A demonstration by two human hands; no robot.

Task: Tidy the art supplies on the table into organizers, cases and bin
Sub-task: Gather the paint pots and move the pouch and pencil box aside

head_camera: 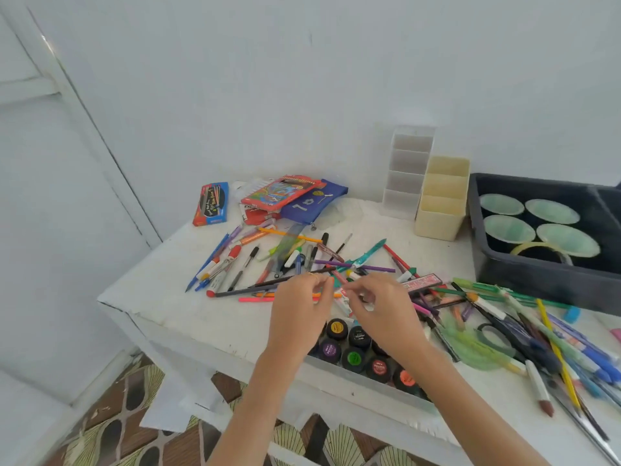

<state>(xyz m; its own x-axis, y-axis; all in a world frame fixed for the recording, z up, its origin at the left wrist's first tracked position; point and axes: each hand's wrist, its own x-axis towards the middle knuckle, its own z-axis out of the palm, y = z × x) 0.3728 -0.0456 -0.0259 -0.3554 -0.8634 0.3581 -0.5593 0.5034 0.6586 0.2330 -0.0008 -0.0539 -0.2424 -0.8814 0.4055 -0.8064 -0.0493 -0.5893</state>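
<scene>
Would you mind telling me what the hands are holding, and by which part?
The left hand and right hand appear to pinch a small white-and-red pen between them, near its two ends; blur hides the exact grip.

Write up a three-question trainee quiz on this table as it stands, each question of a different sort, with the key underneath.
1. True or false: the cream organizer already holds pens.
2. What lies inside the dark bin? A) four pale green dishes; B) paint jars; C) scissors.
3. Fill in: the white tiered organizer shows ____ compartments.
Key: 1 false; 2 A; 3 four.
</scene>
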